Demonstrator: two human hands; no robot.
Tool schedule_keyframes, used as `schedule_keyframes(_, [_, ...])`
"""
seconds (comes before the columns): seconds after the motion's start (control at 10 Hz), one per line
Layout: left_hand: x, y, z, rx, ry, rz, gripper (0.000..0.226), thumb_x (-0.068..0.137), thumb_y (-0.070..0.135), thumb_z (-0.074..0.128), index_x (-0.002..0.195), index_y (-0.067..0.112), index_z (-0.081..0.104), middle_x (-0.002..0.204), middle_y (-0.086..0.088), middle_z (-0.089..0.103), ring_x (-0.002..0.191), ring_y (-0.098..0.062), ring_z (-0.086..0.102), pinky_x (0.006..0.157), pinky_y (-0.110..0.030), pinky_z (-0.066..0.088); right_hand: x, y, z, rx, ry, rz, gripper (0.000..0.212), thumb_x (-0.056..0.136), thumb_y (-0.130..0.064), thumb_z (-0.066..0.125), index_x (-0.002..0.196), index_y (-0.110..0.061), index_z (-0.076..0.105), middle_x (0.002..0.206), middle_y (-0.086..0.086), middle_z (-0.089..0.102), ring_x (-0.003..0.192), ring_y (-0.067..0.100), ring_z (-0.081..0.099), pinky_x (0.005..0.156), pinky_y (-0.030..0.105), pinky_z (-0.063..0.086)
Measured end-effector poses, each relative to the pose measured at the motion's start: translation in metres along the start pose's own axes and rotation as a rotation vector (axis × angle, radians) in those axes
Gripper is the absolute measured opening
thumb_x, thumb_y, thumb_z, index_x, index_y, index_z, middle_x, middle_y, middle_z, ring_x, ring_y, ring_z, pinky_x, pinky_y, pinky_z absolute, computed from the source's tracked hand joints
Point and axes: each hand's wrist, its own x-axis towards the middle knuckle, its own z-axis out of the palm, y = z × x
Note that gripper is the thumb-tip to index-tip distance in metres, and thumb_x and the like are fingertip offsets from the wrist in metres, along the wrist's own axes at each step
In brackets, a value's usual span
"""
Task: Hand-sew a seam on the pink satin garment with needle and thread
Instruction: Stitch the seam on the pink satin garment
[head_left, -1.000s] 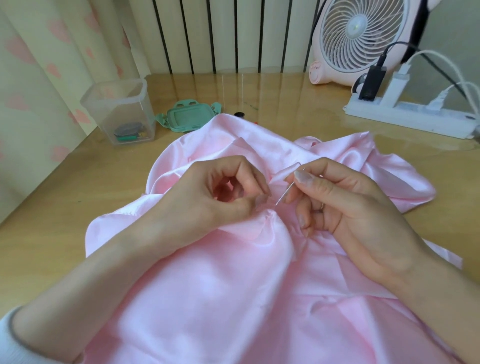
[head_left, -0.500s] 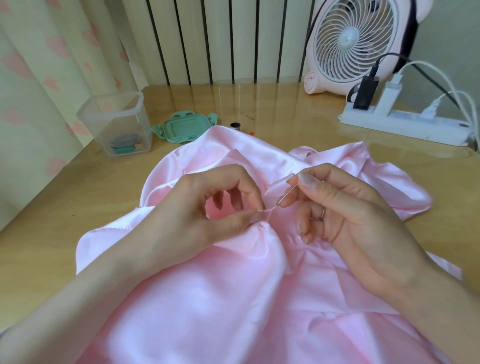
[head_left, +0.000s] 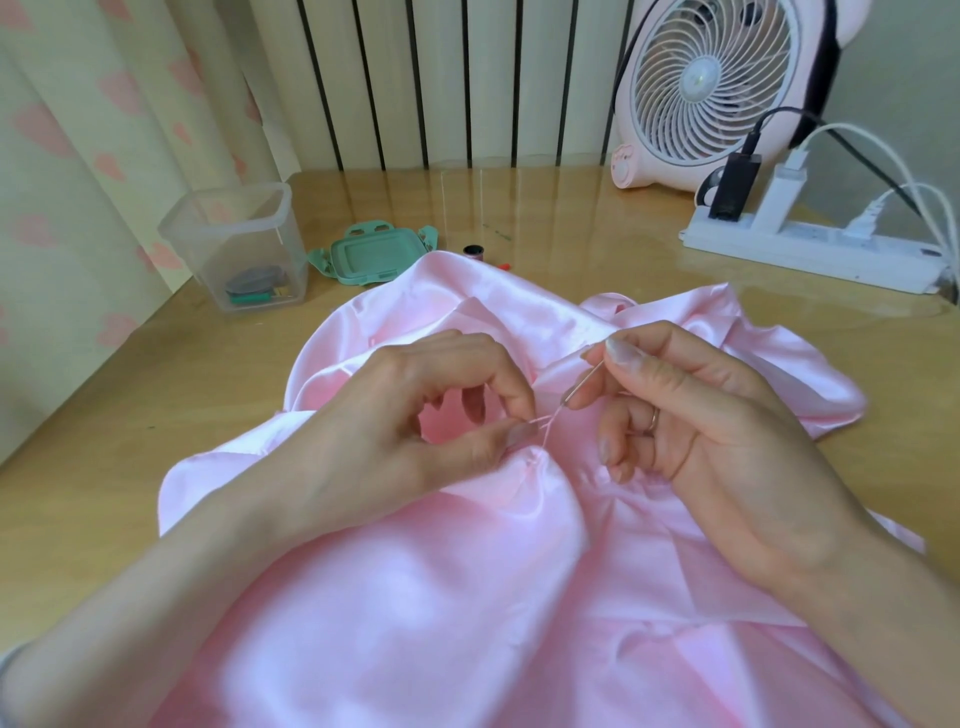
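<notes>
The pink satin garment (head_left: 426, 597) lies bunched on the wooden table (head_left: 104, 441) and drapes toward me. My left hand (head_left: 415, 426) pinches a fold of the satin between thumb and forefinger at the seam. My right hand (head_left: 701, 415) pinches the needle (head_left: 584, 383) between thumb and forefinger, just up and right of the seam. A short length of pink thread (head_left: 548, 422) runs from the needle's lower end down into the fabric by my left thumb.
A clear plastic box (head_left: 234, 244) with sewing bits stands at the back left, its green lid (head_left: 374, 254) beside it. A small thread spool (head_left: 472, 251) sits behind the garment. A pink desk fan (head_left: 711, 88) and a white power strip (head_left: 810, 249) occupy the back right.
My right hand has drawn the needle up and right, away from the fabric, so a short stretch of thread now shows. My left hand keeps its pinch on the fold.
</notes>
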Motion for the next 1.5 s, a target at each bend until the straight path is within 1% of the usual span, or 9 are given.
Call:
schedule_keyframes(0.3, [0.001, 0.002, -0.002, -0.031, -0.038, -0.036, 0.008, 0.082, 0.035, 0.06, 0.081, 0.028, 0.064, 0.081, 0.01, 0.062, 0.075, -0.015, 0.054, 0.068, -0.022, 0.039, 0.0, -0.004, 0.0, 0.006, 0.015, -0.009, 0.022, 0.065, -0.028, 0.063, 0.078, -0.009, 0.062, 0.069, 0.007, 0.066, 0.042, 0.014, 0.049, 0.04, 0.021, 0.042])
schedule_keyframes(0.4, [0.003, 0.005, -0.005, -0.047, -0.051, -0.074, 0.012, 0.08, 0.037, 0.058, 0.08, 0.028, 0.066, 0.081, 0.016, 0.063, 0.074, -0.01, 0.053, 0.069, -0.016, 0.037, 0.0, -0.004, -0.001, 0.005, 0.017, -0.004, 0.021, 0.066, -0.028, 0.063, 0.077, -0.01, 0.063, 0.069, 0.008, 0.066, 0.042, 0.015, 0.05, 0.04, 0.021, 0.042])
schedule_keyframes(0.6, [0.004, 0.006, -0.01, -0.057, -0.069, -0.129, 0.024, 0.077, 0.037, 0.049, 0.089, 0.029, 0.068, 0.088, 0.016, 0.067, 0.077, -0.01, 0.054, 0.07, -0.02, 0.038, -0.001, -0.004, -0.002, -0.007, 0.021, -0.003, 0.02, 0.068, -0.026, 0.061, 0.079, -0.009, 0.063, 0.069, 0.007, 0.066, 0.043, 0.014, 0.049, 0.04, 0.021, 0.042])
schedule_keyframes(0.8, [0.007, 0.01, -0.009, 0.0, -0.028, -0.077, 0.023, 0.073, 0.045, 0.064, 0.092, 0.032, 0.067, 0.085, 0.013, 0.06, 0.078, -0.009, 0.05, 0.068, -0.012, 0.034, 0.001, -0.002, -0.002, -0.006, 0.028, 0.0, 0.018, 0.07, -0.025, 0.06, 0.079, -0.009, 0.061, 0.068, 0.007, 0.065, 0.043, 0.014, 0.05, 0.04, 0.02, 0.042])
schedule_keyframes(1.1, [0.006, 0.019, -0.01, 0.085, -0.033, -0.121, 0.032, 0.06, 0.056, 0.068, 0.079, 0.033, 0.056, 0.079, 0.021, 0.053, 0.075, 0.0, 0.046, 0.068, -0.005, 0.035, 0.0, -0.004, -0.003, -0.006, 0.029, -0.002, 0.022, 0.067, -0.028, 0.062, 0.08, -0.01, 0.062, 0.069, 0.006, 0.066, 0.044, 0.014, 0.05, 0.041, 0.02, 0.042])
schedule_keyframes(1.2, [0.006, 0.022, -0.007, 0.11, 0.017, -0.116, 0.036, 0.06, 0.059, 0.066, 0.075, 0.029, 0.052, 0.076, 0.02, 0.052, 0.073, -0.003, 0.046, 0.065, -0.008, 0.035, 0.0, -0.004, -0.003, -0.012, 0.027, -0.007, 0.022, 0.068, -0.028, 0.061, 0.081, -0.01, 0.062, 0.069, 0.006, 0.066, 0.044, 0.014, 0.05, 0.041, 0.02, 0.042])
schedule_keyframes(1.3, [0.006, 0.025, 0.005, 0.212, 0.077, -0.116, 0.039, 0.058, 0.066, 0.061, 0.073, 0.033, 0.048, 0.073, 0.014, 0.052, 0.073, -0.004, 0.046, 0.064, -0.01, 0.034, 0.0, -0.003, -0.003, -0.022, 0.023, -0.01, 0.02, 0.07, -0.027, 0.06, 0.081, -0.01, 0.063, 0.069, 0.006, 0.066, 0.045, 0.014, 0.05, 0.042, 0.02, 0.042])
schedule_keyframes(1.4, [0.006, 0.026, 0.017, 0.396, 0.149, -0.046, 0.038, 0.06, 0.067, 0.058, 0.075, 0.033, 0.047, 0.071, 0.016, 0.052, 0.07, 0.004, 0.04, 0.069, -0.002, 0.032, 0.0, -0.002, -0.004, -0.023, 0.019, -0.01, 0.02, 0.071, -0.027, 0.06, 0.081, -0.01, 0.063, 0.07, 0.006, 0.066, 0.045, 0.014, 0.05, 0.042, 0.021, 0.042])
schedule_keyframes(1.5, [0.007, 0.024, 0.021, 0.416, 0.205, -0.033, 0.035, 0.063, 0.062, 0.059, 0.075, 0.031, 0.048, 0.068, 0.017, 0.049, 0.066, 0.006, 0.035, 0.068, -0.005, 0.032, 0.0, -0.002, -0.003, -0.02, 0.014, -0.013, 0.02, 0.07, -0.027, 0.061, 0.08, -0.01, 0.063, 0.07, 0.006, 0.066, 0.045, 0.014, 0.05, 0.042, 0.021, 0.042])
